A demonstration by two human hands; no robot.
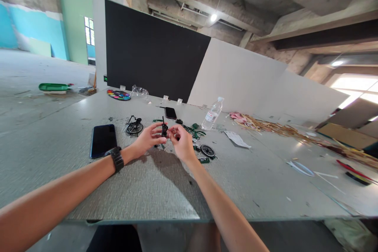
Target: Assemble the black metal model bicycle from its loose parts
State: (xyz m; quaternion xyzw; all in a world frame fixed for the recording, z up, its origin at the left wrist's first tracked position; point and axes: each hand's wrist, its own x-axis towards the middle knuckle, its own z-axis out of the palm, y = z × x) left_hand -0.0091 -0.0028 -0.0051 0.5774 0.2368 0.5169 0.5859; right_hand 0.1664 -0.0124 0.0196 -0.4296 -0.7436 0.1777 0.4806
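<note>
My left hand (150, 138) is closed around a small black model part (164, 129) with a thin rod pointing up. Close on its right side, my right hand (181, 142) has its thumb and fingers pinched together by the part. Whether it grips the part or something tiny is hidden. A black wheel assembly (135, 126) of a toy bicycle lies left of my hands. Just right of my right hand are green model pieces (196, 132), a loose spoked wheel (207, 151) and a dark green piece (203, 160).
A tablet-like dark device (103, 141) lies left, and a phone (170, 113) behind my hands. A clear bottle (213, 114) stands to the right, near a paper sheet (237, 139). Farther off are a paint palette (118, 94), straw-like strips (271, 126) and a black board (153, 51).
</note>
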